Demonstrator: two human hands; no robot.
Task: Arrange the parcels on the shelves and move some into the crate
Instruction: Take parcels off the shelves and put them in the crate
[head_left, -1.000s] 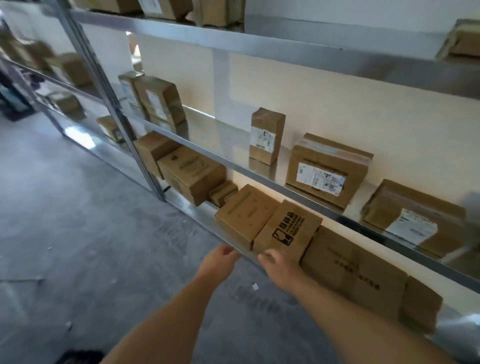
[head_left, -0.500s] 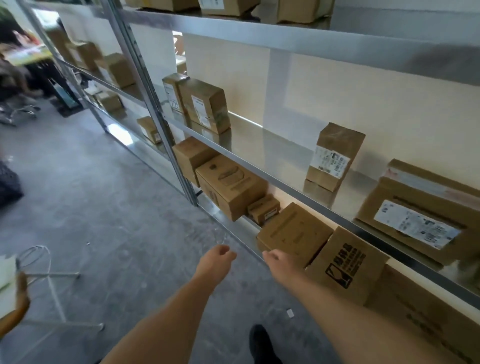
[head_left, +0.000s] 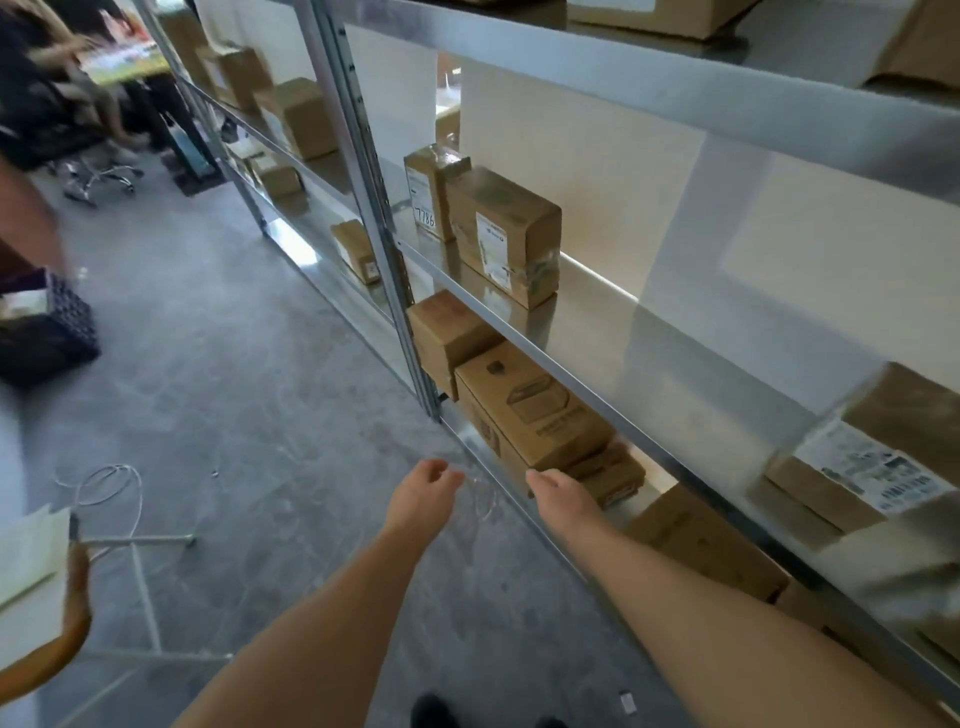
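I see my left hand and right hand held out low in front of a metal shelf rack. Both sets of fingers are loosely curled and hold nothing. The right fingers are just beside the large parcel on the lower shelf. Four brown parcels sit on that shelf, and three on the shelf above. A dark crate stands on the floor at the far left, with something pale and blurred inside.
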